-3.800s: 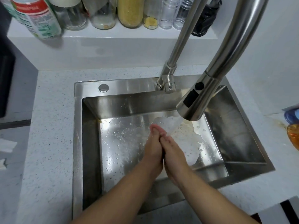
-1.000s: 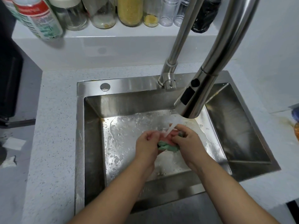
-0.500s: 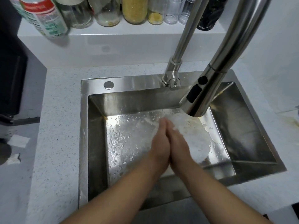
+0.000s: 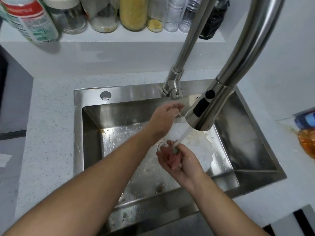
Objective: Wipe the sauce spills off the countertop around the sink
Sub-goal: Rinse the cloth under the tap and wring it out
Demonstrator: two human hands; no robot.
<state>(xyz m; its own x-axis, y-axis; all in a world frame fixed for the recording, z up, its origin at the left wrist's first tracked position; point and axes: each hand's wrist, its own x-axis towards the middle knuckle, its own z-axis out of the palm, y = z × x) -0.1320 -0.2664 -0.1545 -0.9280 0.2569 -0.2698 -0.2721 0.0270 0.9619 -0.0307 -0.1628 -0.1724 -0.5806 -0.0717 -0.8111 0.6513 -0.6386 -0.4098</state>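
- Two hands are over the basin. The right hand (image 4: 186, 161) lies palm up, its fingers (image 4: 163, 155) curled into a cup round one wadded cloth (image 4: 173, 160), which is pink with a bit of green at its top.
- One stream of water (image 4: 183, 135) falls on a slant onto that cloth.
- The left hand (image 4: 163, 120) is higher up, just beside the spray head (image 4: 202, 109) and below the tap's base. Its fingers are loosely bent and nothing shows in them. I cannot tell whether the fingertips touch the tap.
- One steel tap (image 4: 175, 79) rises from the back deck, arches out of view and comes down again as the spray head, which carries two dark buttons.
- One steel sink (image 4: 247, 133) holds both hands. Its floor is wet, with droplets and a pale sheet of water spreading under the right hand. One round metal cap (image 4: 105, 95) sits on the deck left of the tap.
- One white speckled countertop (image 4: 49, 133) runs round the sink. One brownish sauce stain (image 4: 289, 127) lies on it at the right, well apart from the cloth.
- Two things are cut off by the right edge just beside the stain: one blue object (image 4: 306, 120) and, nearer, one orange object (image 4: 308, 142).
- On the ledge (image 4: 119, 39) behind the sink, counted from the left:
  - one labelled bottle (image 4: 25, 19), tilted
  - four jars, the third (image 4: 133, 12) full of yellow grains
  - two clear tubes (image 4: 180, 14)
  - one black bag (image 4: 213, 19)
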